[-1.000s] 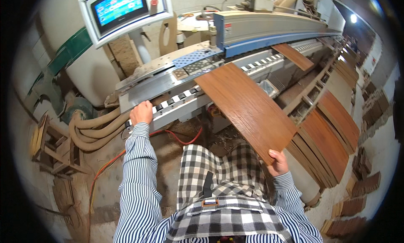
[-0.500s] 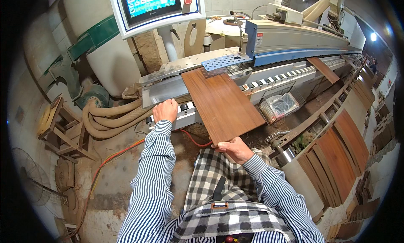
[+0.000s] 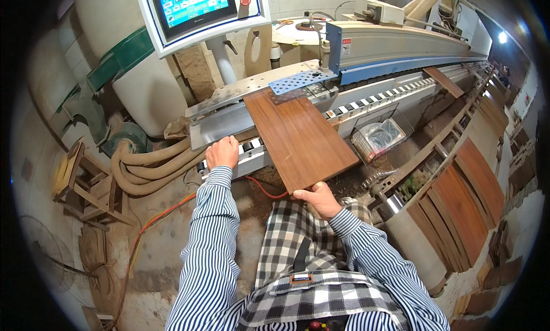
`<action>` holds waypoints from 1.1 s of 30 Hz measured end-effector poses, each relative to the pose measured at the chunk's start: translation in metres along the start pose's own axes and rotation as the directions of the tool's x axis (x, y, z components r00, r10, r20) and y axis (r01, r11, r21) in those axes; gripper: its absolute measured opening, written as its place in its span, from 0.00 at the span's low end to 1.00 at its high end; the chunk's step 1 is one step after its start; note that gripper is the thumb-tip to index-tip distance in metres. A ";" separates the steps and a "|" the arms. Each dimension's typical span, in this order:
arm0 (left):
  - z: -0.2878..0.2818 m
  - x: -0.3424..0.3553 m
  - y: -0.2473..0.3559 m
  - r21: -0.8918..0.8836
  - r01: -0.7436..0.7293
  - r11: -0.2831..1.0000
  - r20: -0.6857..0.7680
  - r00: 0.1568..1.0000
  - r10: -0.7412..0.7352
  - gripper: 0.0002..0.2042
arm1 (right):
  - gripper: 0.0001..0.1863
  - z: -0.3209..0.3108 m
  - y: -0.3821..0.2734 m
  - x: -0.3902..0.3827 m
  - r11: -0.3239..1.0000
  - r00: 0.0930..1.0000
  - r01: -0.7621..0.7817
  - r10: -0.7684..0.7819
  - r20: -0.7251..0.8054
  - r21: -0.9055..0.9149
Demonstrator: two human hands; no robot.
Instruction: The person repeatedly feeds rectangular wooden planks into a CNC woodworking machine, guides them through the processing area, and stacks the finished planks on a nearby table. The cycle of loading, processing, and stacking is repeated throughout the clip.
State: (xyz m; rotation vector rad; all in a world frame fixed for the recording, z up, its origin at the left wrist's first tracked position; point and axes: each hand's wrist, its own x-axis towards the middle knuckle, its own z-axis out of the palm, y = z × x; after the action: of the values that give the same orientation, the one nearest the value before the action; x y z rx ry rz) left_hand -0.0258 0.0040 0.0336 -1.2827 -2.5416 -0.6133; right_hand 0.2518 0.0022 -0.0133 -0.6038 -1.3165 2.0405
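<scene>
A brown wood-grain board (image 3: 303, 142) lies across the edge of a long machine, its far end beside a perforated blue plate (image 3: 295, 82). My right hand (image 3: 322, 200) grips the board's near end, thumb on top and fingers underneath. To the left of the board, my left hand (image 3: 222, 152) is closed at the end of a rail with black and white rollers (image 3: 252, 147). What lies under its curled fingers is hidden.
A control screen (image 3: 197, 9) with a red button stands at the back left. Thick hoses (image 3: 146, 170) and a wooden stool (image 3: 86, 182) are on the left. Beyond the board are a wire basket (image 3: 382, 137) and a second board (image 3: 444, 81). Boards (image 3: 467, 202) are stacked at right.
The view has shifted slightly. The second board has moved farther along the machine, away from me. My hands and the near board keep about the same places.
</scene>
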 end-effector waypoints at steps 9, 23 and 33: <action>0.002 0.001 -0.002 0.001 -0.010 1.000 -0.005 1.000 0.010 0.20 | 0.16 -0.038 0.004 -0.003 0.996 0.989 0.084 -0.088 -0.123 -0.038; 0.002 0.001 -0.003 0.002 -0.005 1.000 -0.027 1.000 0.005 0.20 | 0.15 -0.084 -0.018 -0.013 0.993 0.933 0.114 -0.106 -0.343 0.005; 0.012 0.007 -0.002 0.032 -0.052 0.998 0.044 0.998 0.051 0.23 | 0.19 -0.127 -0.050 -0.049 0.978 0.819 0.204 -0.195 -0.540 -0.043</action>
State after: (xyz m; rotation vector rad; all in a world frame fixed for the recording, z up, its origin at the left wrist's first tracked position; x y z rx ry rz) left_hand -0.0314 0.0136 0.0257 -1.3594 -2.5333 -0.5359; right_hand 0.3843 0.0625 -0.0157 -0.9146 -0.9696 1.5437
